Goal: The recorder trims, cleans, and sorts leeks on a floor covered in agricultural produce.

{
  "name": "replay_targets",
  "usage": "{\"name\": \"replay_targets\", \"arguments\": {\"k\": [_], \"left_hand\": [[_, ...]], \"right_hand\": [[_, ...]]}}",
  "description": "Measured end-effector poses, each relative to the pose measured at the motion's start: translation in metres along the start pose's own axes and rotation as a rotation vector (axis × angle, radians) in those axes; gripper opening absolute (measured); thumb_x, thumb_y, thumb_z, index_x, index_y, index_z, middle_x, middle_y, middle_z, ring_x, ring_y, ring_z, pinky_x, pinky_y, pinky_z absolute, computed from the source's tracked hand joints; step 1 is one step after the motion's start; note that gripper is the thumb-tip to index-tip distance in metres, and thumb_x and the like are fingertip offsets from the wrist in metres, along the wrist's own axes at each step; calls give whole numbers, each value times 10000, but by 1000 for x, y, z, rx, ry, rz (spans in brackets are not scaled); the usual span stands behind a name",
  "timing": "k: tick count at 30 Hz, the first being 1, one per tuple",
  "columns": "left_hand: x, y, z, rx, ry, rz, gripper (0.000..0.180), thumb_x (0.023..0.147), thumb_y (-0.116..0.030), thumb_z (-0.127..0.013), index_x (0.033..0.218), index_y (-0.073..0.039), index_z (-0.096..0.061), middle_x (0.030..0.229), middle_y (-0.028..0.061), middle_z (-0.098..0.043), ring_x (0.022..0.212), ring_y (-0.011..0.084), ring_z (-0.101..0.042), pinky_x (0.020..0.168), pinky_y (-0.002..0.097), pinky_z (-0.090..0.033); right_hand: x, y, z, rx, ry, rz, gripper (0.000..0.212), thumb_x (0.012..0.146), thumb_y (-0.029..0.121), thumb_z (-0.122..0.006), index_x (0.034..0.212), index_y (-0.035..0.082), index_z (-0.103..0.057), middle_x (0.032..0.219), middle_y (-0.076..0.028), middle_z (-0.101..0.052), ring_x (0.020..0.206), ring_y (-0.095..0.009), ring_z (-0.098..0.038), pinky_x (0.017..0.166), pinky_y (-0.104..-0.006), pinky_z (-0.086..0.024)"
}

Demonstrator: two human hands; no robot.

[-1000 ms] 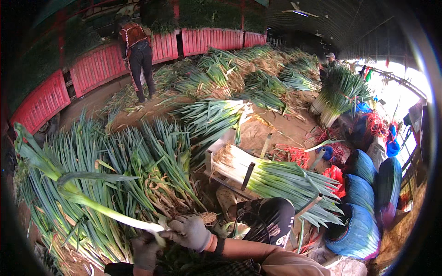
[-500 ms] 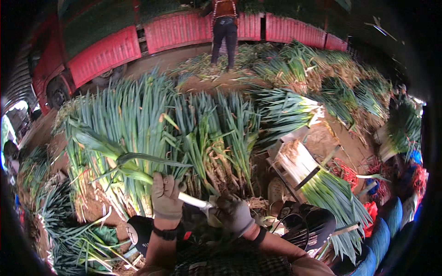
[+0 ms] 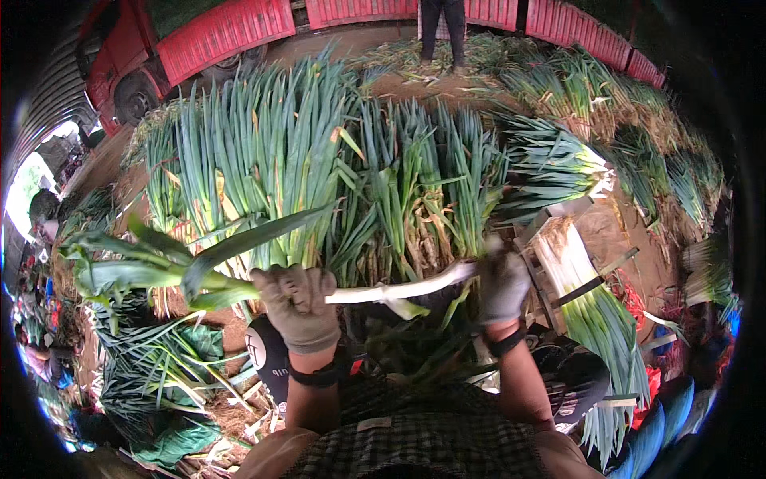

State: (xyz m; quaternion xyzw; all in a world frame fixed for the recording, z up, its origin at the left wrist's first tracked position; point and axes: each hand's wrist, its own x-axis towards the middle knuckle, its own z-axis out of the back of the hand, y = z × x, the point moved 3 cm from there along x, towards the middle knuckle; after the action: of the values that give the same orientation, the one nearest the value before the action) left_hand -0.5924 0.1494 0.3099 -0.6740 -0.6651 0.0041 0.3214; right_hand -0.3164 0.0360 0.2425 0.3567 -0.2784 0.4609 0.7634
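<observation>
While your gloved left hand (image 3: 297, 307) grips the leek (image 3: 239, 279) and your right hand (image 3: 504, 283) clasps its white end, trimming looks midway, with heaps (image 3: 319, 160) on the ground untouched.

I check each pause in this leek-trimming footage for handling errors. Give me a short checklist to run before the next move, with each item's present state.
1. Left hand grips the leek where white stalk meets green leaves: ok.
2. Right hand closed on the root end: ok.
3. Both hands gloved: ok.
4. Leek held level, off the heap of leeks: ok.
5. Loose outer skin on the stalk fully stripped: not ok, a strip hangs below mid-stalk.
6. Wooden crate of trimmed leeks has room: cannot tell.
</observation>
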Motion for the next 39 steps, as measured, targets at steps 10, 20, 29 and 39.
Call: {"name": "replay_targets", "arguments": {"k": [10,20,29,39], "left_hand": [[9,-39,19,-123,-108,-116,478,993,-464,-325,697,-137,-509,453,-58,-280,341,84,-223,455,252,-327],[8,0,27,-138,-239,153,434,963,-488,-404,664,-182,-474,428,-89,-279,332,50,-228,430,222,-297],[51,-91,169,-42,-298,257,390,917,-453,-516,690,-137,-537,486,-57,-401,408,69,-365,444,227,-394],[72,-154,87,130,-284,-1,276,952,-304,-440,933,-53,-554,750,10,-501,511,91,-377,517,220,-386]], "right_hand": [[-49,-47,-26,212,988,-18,519,780,289,-711,1210,50,-546,1081,-120,-644,990,-221,-630,862,-345,-490],[-52,124,-20,1981,1380,-390,498,818,196,-696,1227,-4,-492,832,9,-553,752,-92,-530,672,-231,-447],[-109,17,63,1569,1336,-1062,393,966,263,-457,1180,-59,-530,1200,-187,-564,1027,-233,-587,850,-322,-497],[-80,-46,29,977,1106,-404,411,943,317,-455,1242,39,-500,1195,-134,-547,1024,-215,-551,857,-349,-454]]}}
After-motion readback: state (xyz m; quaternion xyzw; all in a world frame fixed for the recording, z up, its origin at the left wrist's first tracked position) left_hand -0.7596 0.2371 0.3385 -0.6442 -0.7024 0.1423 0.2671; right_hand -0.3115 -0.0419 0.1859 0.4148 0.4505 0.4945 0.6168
